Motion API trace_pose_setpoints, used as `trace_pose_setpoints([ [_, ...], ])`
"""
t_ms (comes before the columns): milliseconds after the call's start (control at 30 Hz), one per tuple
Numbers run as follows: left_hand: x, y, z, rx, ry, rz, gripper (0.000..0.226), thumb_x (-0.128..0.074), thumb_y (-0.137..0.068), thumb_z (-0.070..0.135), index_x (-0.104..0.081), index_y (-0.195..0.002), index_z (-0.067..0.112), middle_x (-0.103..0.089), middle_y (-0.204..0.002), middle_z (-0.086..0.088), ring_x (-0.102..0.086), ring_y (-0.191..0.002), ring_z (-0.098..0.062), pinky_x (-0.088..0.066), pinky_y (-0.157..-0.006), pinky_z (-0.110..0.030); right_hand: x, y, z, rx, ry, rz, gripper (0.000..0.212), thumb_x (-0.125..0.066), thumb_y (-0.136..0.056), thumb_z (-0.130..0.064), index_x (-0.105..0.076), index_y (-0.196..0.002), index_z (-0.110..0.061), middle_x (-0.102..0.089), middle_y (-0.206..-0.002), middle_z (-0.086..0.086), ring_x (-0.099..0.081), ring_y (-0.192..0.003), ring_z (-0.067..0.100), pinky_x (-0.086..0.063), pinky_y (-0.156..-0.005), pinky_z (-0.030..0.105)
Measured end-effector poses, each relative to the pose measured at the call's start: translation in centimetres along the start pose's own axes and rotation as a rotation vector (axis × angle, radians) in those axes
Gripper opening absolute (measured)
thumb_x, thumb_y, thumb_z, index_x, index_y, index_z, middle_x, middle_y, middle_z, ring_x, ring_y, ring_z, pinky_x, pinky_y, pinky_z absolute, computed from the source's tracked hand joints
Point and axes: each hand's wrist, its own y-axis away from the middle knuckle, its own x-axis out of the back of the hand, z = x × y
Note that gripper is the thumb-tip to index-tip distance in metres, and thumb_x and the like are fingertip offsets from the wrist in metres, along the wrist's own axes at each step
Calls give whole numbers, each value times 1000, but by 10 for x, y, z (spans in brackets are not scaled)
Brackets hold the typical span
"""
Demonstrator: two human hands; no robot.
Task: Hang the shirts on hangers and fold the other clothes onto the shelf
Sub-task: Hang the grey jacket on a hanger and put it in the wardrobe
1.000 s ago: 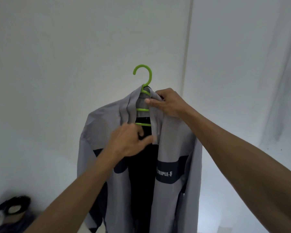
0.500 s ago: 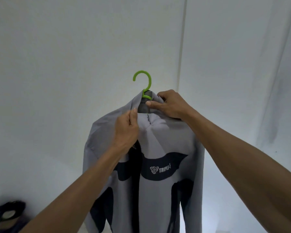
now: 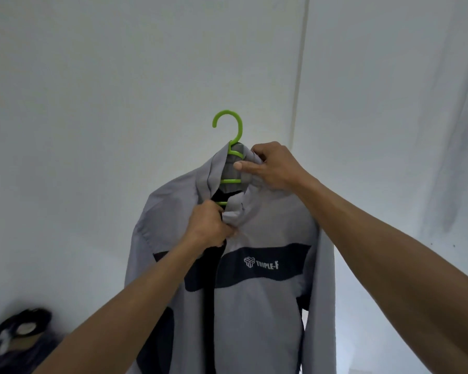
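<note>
1. Shirt point(image 3: 254, 306), grey with dark panels, hangs on the green hanger point(image 3: 229, 136) held up before the white wall point(image 3: 92, 103); its collar has reopened since half a second ago.
2. Left hand point(image 3: 207, 226) has dropped, pinching the front edge; right hand point(image 3: 272, 166) still grips the collar.
3. Chest print reads "TRIPLE-F".

A grey shirt point(image 3: 257, 306) with a dark chest band reading "TRIPLE-F" hangs on a green hanger point(image 3: 229, 147) held up before a white wall point(image 3: 106, 103). The right hand point(image 3: 273, 168) pinches the collar near the hanger's neck, while the left hand point(image 3: 207, 228) grips the front edges just below. A dark heap of clothes point(image 3: 14, 338) lies at lower left.
</note>
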Motion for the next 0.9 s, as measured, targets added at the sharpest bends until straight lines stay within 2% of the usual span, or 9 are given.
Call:
trace_pose_setpoints([
  [133, 15, 8, 17, 64, -58, -137, 53, -97, -54, 33, -65, -89, 9, -74, -71, -9, -72, -58, -21, -62, -57, -37, 1, -1, 1, -14, 5, 16, 57, -76, -80, -57, -45, -66, -10, -40, -59, -2, -36, -56, 13, -30, -56, 31],
  [267, 50, 24, 36, -49, 144, -292, 47, -89, -65, 40, -73, -85, 1, -75, -71, -9, -74, -64, -19, -57, -57, -26, 13, 1, 5, -8, -4, 38, 58, -76, -81, -55, -47, -67, -7, -41, -60, -1, -36, -56, 13, -29, -56, 30],
  [300, 58, 26, 39, -123, 254, -233, 42, -86, -72, 40, -73, -85, 2, -75, -72, -10, -74, -64, -21, -54, -54, -26, 15, 2, 6, -6, -10, 45, 58, -77, -81, -53, -46, -66, -6, -40, -60, -1, -35, -56, 13, -28, -55, 29],
  [367, 71, 16, 32, -278, 290, 117, 35, -79, -81, 42, -73, -85, 8, -74, -73, -7, -72, -66, -22, -51, -54, -27, 19, 5, 6, -5, -23, 53, 55, -78, -82, -51, -43, -62, -12, -37, -58, -3, -32, -54, 11, -26, -52, 26],
  [433, 79, -9, 16, -369, -54, 448, 31, -70, -87, 47, -70, -101, 19, -71, -95, 0, -66, -91, -21, -52, -73, -35, 21, 7, 5, 3, -42, 60, 55, -78, -82, -50, -41, -60, -16, -36, -56, -6, -31, -52, 8, -24, -49, 22],
  [500, 83, -30, -2, -371, -318, 387, 43, -58, -92, 53, -61, -122, 23, -60, -120, -4, -52, -115, -28, -48, -89, -44, 23, 7, 5, 13, -50, 63, 54, -78, -82, -50, -41, -59, -18, -37, -56, -7, -31, -51, 6, -24, -48, 19],
  [633, 79, -46, -11, -381, -168, 178, 43, -49, -96, 56, -54, -81, 16, -57, -74, 0, -53, -72, -24, -42, -65, -39, 25, 6, 8, 11, -40, 49, 56, -78, -81, -52, -47, -63, -9, -39, -58, -5, -33, -52, 7, -26, -50, 21],
  [767, 76, -52, -7, -427, -36, 220, 43, -60, -94, 48, -53, -71, 13, -51, -65, 0, -43, -61, -16, -34, -58, -34, 31, 13, 11, -87, -91, -46, 56, -69, -83, -63, -62, -70, -9, -49, -62, -5, -43, -58, 9, -35, -58, 22],
  [900, 71, -64, -13, -446, 16, 206, 42, -67, -90, 45, -57, -71, 9, -49, -61, 3, -44, -59, -15, -35, -59, -33, 47, 24, 29, -328, -331, -199, 19, -63, -87, -24, -77, -85, -11, -69, -84, 2, -61, -81, 18, -49, -76, 32],
])
